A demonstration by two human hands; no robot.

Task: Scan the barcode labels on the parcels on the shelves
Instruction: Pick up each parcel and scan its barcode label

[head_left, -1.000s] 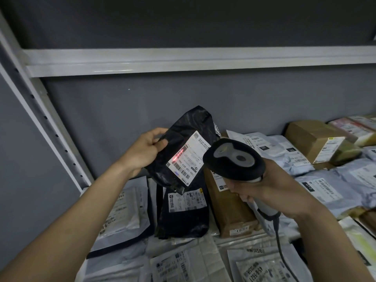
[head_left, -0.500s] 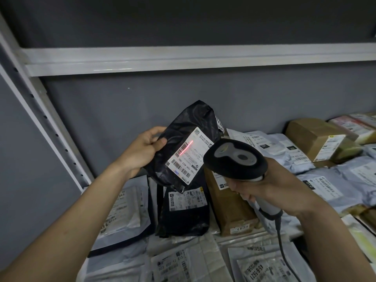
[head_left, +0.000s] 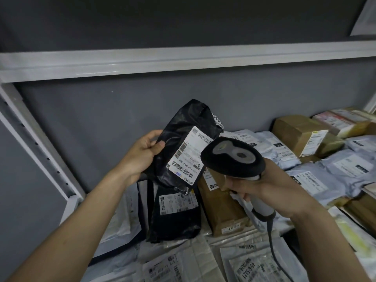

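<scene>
I see my left hand (head_left: 145, 152) holding a black bag parcel (head_left: 183, 137) up in the air by its left edge, thumb on the front. A white label (head_left: 188, 154) with barcodes faces me. My right hand (head_left: 262, 187) grips the handle of a scanner (head_left: 233, 157), and its black head sits just beside the label. Below, on the shelf (head_left: 69, 202), lie another black bag (head_left: 175, 216), a brown box (head_left: 222, 206) and many grey bags (head_left: 317, 180).

You held the crinkled black plastic mailer (head_left: 183, 143) above the parcel-covered white metal shelf (head_left: 73, 202), left of the black-headed handheld barcode scanner (head_left: 234, 157).
</scene>
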